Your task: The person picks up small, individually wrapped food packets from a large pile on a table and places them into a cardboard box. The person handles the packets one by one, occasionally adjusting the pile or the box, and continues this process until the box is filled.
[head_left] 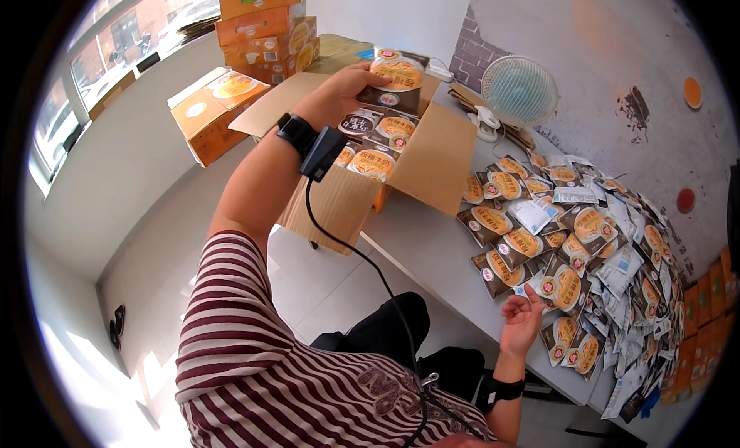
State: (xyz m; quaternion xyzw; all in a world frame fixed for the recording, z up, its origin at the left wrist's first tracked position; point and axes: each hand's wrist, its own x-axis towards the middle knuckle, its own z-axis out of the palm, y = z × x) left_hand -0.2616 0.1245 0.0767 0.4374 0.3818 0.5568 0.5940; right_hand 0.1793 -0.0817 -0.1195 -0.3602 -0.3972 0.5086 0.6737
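Grey counter [432, 247] borders an open tan cardboard carton [435, 159], over which the left hand [361, 79] grips a rectangular brown-orange packet [399, 76]; slackening could drop it. Right hand [519, 325] empty, fingers parted.

Two hands can be counted: one left hand [361, 81] and one right hand [522, 322]. One brown-and-yellow packet [398, 76] is held, and at least four boxed packets [373, 163] are seen inside one open cardboard box [436, 164]. The heaped pouches [570, 240] — dozens, overlapping — cannot be counted exactly. One table [420, 251], one fan [520, 91], two black wristbands [505, 392] and two dark shoes [119, 318] are shown. Beside the window, at least four stacked orange cartons [253, 28] are seen, with one lone carton [204, 124] nearby.
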